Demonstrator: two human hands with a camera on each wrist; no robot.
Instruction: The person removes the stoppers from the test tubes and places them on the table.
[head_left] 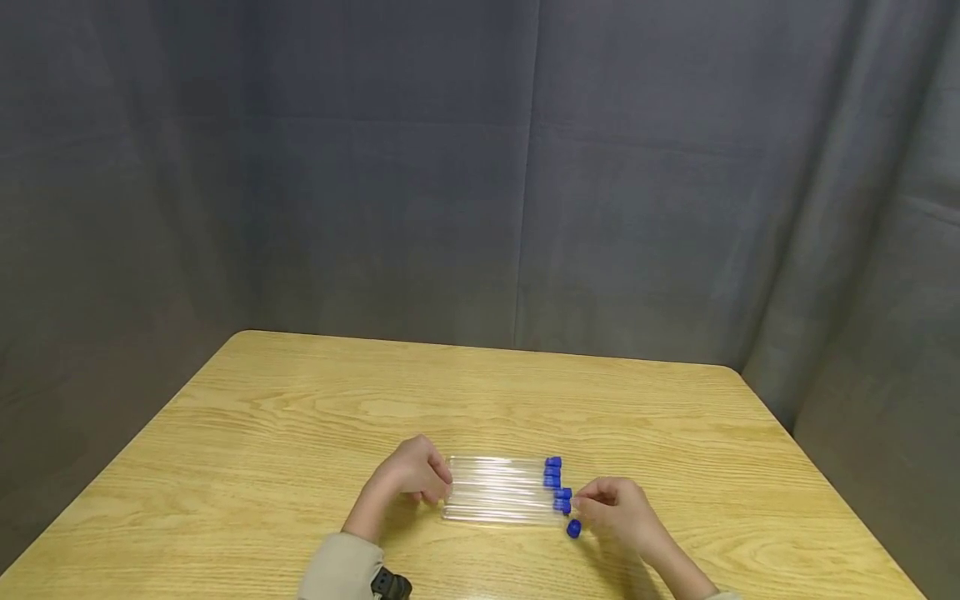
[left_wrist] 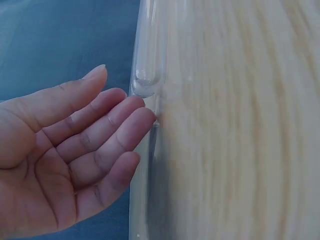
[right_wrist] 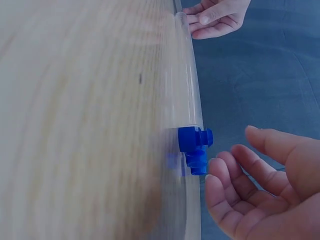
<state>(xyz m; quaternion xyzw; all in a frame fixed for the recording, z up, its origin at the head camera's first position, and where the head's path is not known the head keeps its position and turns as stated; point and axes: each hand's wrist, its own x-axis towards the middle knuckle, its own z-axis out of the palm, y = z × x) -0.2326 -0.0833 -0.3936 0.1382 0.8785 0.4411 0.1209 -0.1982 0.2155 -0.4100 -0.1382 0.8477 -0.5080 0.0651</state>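
Yellow wood-grain tabletop (head_left: 337, 387) supports staggered, glassy clear cylindrical tubes (head_left: 498, 490) with blue caps (head_left: 552, 481) between a person's left hand (head_left: 414, 469) and right hand (head_left: 618, 510), apart and relaxed, where light, even end pressure likely works best.

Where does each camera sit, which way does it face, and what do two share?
Head: worn on the head, facing forward and down at the table and clear tubes; left hand, right hand and sleeves show.
Left wrist: on that wrist, facing a rounded tube end; only the left hand shows.
Right wrist: on that wrist, facing blue caps; right hand shows, left hand beyond.
Shared: head and right wrist show both hands, the clear tubes and blue caps.
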